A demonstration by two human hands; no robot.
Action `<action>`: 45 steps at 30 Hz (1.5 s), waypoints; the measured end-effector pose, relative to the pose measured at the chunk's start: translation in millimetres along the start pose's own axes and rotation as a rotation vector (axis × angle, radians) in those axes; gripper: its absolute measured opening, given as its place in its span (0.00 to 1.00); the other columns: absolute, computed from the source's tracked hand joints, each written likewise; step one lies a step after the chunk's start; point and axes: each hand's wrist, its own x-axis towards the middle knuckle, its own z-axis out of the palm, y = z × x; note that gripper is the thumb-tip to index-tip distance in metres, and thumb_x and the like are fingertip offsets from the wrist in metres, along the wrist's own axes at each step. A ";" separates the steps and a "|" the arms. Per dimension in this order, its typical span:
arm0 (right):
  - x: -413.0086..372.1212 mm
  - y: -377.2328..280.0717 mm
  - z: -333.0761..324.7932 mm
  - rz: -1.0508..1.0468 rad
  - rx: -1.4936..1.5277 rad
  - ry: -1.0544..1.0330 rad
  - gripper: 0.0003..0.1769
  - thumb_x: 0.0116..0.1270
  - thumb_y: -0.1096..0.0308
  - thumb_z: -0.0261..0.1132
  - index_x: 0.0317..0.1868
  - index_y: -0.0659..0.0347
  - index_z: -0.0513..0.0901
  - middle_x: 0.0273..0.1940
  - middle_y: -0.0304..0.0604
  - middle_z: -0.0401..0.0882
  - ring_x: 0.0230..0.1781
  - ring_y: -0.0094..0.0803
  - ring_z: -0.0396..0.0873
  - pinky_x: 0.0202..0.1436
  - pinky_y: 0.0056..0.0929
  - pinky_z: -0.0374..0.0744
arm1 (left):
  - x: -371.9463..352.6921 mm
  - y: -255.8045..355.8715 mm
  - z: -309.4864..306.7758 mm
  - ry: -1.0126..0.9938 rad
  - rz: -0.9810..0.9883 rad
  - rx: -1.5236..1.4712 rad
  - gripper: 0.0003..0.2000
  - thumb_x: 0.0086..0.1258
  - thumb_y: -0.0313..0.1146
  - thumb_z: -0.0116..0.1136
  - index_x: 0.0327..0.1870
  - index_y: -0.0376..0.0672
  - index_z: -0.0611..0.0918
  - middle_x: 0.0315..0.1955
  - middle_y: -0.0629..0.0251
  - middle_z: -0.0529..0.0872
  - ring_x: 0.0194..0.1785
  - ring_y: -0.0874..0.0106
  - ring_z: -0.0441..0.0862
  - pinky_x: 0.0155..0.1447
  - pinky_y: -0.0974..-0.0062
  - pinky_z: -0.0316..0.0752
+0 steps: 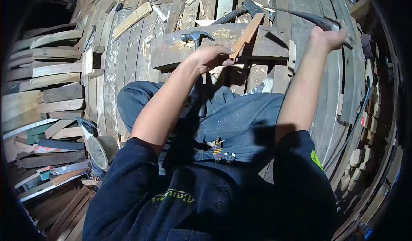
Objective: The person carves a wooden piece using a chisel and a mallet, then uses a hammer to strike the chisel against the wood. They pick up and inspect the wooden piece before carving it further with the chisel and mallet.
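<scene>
My left hand grips the lower end of a reddish-brown strip of wood, which slants up to the right, its far end over a thick board. Out to the right, my right hand is closed round the handle end of a machete. Its long dark blade points left, towards the upper end of the strip, and the hand is slightly blurred. A claw hammer lies against the board beside my left hand, its handle running down by my legs. Beyond the board is a dark-handled axe or hammer.
Plank flooring with wood shavings and offcuts surrounds my crossed legs. A pale wood block lies at upper left. Stacked timber pieces line the left side, near a bucket-like container. A cable runs along the right.
</scene>
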 end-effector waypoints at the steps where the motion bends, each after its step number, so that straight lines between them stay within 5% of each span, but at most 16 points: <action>1: 2.8 -2.6 -2.3 -0.006 0.026 0.013 0.09 0.47 0.70 0.60 0.24 0.59 0.66 0.22 0.46 0.74 0.24 0.37 0.75 0.34 0.34 0.77 | -1.5 -0.3 -2.5 -0.001 0.002 0.001 0.03 0.65 0.24 0.61 0.37 0.38 0.79 0.37 0.65 0.81 0.41 0.74 0.81 0.46 0.74 0.83; 14: -7.5 12.2 0.8 0.003 -0.014 -0.043 0.07 0.54 0.68 0.60 0.29 0.60 0.70 0.23 0.43 0.73 0.26 0.36 0.74 0.37 0.34 0.75 | 7.8 -20.6 5.6 0.036 0.058 0.433 0.15 0.63 0.24 0.63 0.51 0.37 0.80 0.41 0.63 0.84 0.42 0.74 0.82 0.47 0.76 0.78; 15: -8.1 11.5 1.3 -0.003 -0.013 -0.029 0.07 0.54 0.68 0.60 0.28 0.60 0.70 0.23 0.43 0.73 0.26 0.36 0.74 0.38 0.34 0.75 | 13.5 -22.6 4.1 0.054 0.145 0.402 0.13 0.61 0.24 0.63 0.48 0.38 0.83 0.33 0.64 0.85 0.35 0.76 0.81 0.40 0.78 0.76; 18: -11.7 9.7 2.4 -0.019 -0.034 -0.024 0.07 0.54 0.68 0.60 0.28 0.60 0.71 0.23 0.43 0.73 0.27 0.36 0.74 0.38 0.34 0.75 | 27.3 -8.1 2.4 0.125 0.220 0.646 0.15 0.60 0.26 0.63 0.49 0.38 0.83 0.35 0.63 0.86 0.36 0.78 0.80 0.42 0.77 0.75; 19: -12.6 9.1 2.4 -0.019 -0.032 -0.024 0.07 0.54 0.68 0.60 0.28 0.60 0.71 0.23 0.43 0.73 0.27 0.36 0.74 0.38 0.34 0.75 | 46.4 -9.5 -12.2 0.152 0.435 0.916 0.15 0.59 0.28 0.63 0.48 0.38 0.83 0.36 0.58 0.87 0.36 0.69 0.83 0.44 0.71 0.77; 21: -13.1 9.1 1.6 0.023 -0.043 -0.084 0.07 0.54 0.68 0.60 0.28 0.60 0.71 0.23 0.43 0.74 0.27 0.37 0.75 0.39 0.35 0.75 | 52.2 -12.1 -12.7 0.503 0.488 1.178 0.13 0.61 0.28 0.61 0.46 0.38 0.84 0.38 0.54 0.87 0.45 0.60 0.85 0.52 0.67 0.77; 23: -12.2 11.1 0.4 0.022 -0.010 -0.086 0.07 0.55 0.69 0.61 0.30 0.61 0.70 0.24 0.44 0.74 0.26 0.36 0.75 0.36 0.35 0.76 | 62.5 -24.2 -28.5 0.549 0.732 1.255 0.14 0.59 0.29 0.61 0.46 0.39 0.84 0.41 0.48 0.85 0.48 0.52 0.82 0.54 0.63 0.76; 25: -10.5 11.6 0.0 0.021 0.021 -0.085 0.07 0.56 0.71 0.61 0.31 0.61 0.70 0.24 0.44 0.75 0.24 0.35 0.75 0.34 0.34 0.76 | 48.0 -29.7 -23.1 0.461 0.695 1.468 0.11 0.59 0.29 0.61 0.42 0.38 0.83 0.38 0.51 0.84 0.44 0.50 0.80 0.51 0.60 0.75; 30: -10.1 13.5 -2.5 0.044 -0.020 -0.123 0.07 0.56 0.71 0.61 0.31 0.60 0.71 0.25 0.43 0.75 0.24 0.34 0.75 0.35 0.33 0.76 | 35.5 -57.1 -24.5 0.568 1.062 1.374 0.11 0.57 0.27 0.64 0.40 0.39 0.81 0.33 0.50 0.81 0.40 0.51 0.79 0.47 0.57 0.74; 33: -17.0 14.3 2.3 0.015 -0.032 -0.109 0.06 0.55 0.71 0.61 0.30 0.60 0.71 0.25 0.42 0.75 0.24 0.33 0.75 0.35 0.32 0.75 | 34.8 -60.6 -24.0 0.657 0.869 1.280 0.11 0.57 0.28 0.66 0.41 0.39 0.82 0.36 0.52 0.82 0.44 0.53 0.78 0.49 0.60 0.73; 38: -24.8 25.1 1.8 0.029 -0.048 -0.169 0.06 0.56 0.72 0.62 0.30 0.60 0.72 0.26 0.42 0.74 0.26 0.33 0.74 0.38 0.32 0.76 | 36.3 -59.7 -26.3 0.670 0.921 1.361 0.08 0.58 0.30 0.66 0.37 0.39 0.83 0.33 0.53 0.83 0.41 0.54 0.80 0.48 0.61 0.74; 42: -35.9 32.2 3.6 0.058 -0.067 -0.212 0.05 0.56 0.73 0.63 0.31 0.62 0.74 0.28 0.40 0.73 0.29 0.32 0.73 0.40 0.33 0.77 | 34.7 -59.1 -24.8 0.652 0.953 1.613 0.03 0.57 0.24 0.54 0.29 0.40 0.81 0.25 0.55 0.82 0.35 0.57 0.80 0.44 0.61 0.72; 45: -43.8 35.8 6.4 0.064 -0.058 -0.211 0.05 0.56 0.73 0.63 0.32 0.62 0.75 0.28 0.40 0.73 0.30 0.32 0.74 0.41 0.33 0.77 | 30.9 -56.2 -24.1 0.565 1.006 1.641 0.04 0.57 0.25 0.54 0.29 0.41 0.81 0.25 0.55 0.82 0.36 0.57 0.81 0.48 0.61 0.71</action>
